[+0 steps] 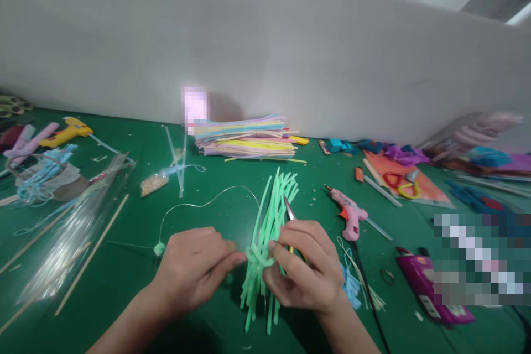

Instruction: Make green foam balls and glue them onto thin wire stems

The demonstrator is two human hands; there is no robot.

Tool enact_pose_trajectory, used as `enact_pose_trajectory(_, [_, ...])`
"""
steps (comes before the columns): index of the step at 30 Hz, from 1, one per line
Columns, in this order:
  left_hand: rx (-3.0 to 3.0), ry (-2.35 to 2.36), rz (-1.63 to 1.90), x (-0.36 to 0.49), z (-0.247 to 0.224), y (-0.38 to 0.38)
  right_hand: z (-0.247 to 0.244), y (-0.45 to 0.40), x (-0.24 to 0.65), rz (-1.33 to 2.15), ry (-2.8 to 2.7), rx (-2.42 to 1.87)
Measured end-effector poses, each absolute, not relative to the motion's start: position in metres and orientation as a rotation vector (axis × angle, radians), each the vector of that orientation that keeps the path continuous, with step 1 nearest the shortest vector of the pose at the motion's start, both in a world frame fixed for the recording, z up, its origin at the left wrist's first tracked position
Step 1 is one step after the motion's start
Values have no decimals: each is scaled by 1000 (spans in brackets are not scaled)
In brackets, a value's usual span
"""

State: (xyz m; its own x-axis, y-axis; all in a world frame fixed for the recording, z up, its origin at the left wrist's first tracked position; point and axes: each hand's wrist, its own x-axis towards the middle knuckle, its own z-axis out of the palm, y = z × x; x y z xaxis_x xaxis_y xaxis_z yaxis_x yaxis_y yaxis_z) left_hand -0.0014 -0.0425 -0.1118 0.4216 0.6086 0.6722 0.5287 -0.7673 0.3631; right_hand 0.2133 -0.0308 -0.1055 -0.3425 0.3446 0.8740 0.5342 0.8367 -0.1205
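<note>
Between my two hands is a light-green pipe cleaner bent into small crossing loops. My left hand pinches its left side with thumb and forefinger. On the other side, the fingers of my right hand close around it. Beneath lies a loose bundle of straight green pipe cleaners, running away from me. Scissors lie partly hidden behind my right hand, blades pointing away. A thin curved wire leads from the bundle to a small green ball by my left wrist.
Past the bundle, pastel pipe cleaners are stacked near the pale wall. A pink glue gun with its cable lies right, near orange-handled scissors and a magenta device. Clear plastic sleeves, wooden sticks and a yellow glue gun occupy the left.
</note>
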Motion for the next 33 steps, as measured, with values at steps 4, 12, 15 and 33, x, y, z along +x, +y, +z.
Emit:
enact_pose_trajectory(4, [2636, 1054, 1203, -4, -118, -39, -93, -35, 211, 310, -1882, -658])
enact_pose_trajectory(12, [2852, 1067, 1067, 1, -124, -39, -57, -30, 200, 77, -2428, -934])
enact_pose_trajectory(15, [2897, 1073, 1132, 2, -124, -39, -45, -23, 179, -112, -2746, -1014])
enact_pose_trajectory(33, [2701, 1099, 1268, -5, -118, -43, -80, -25, 215, 1089, -1805, -1066])
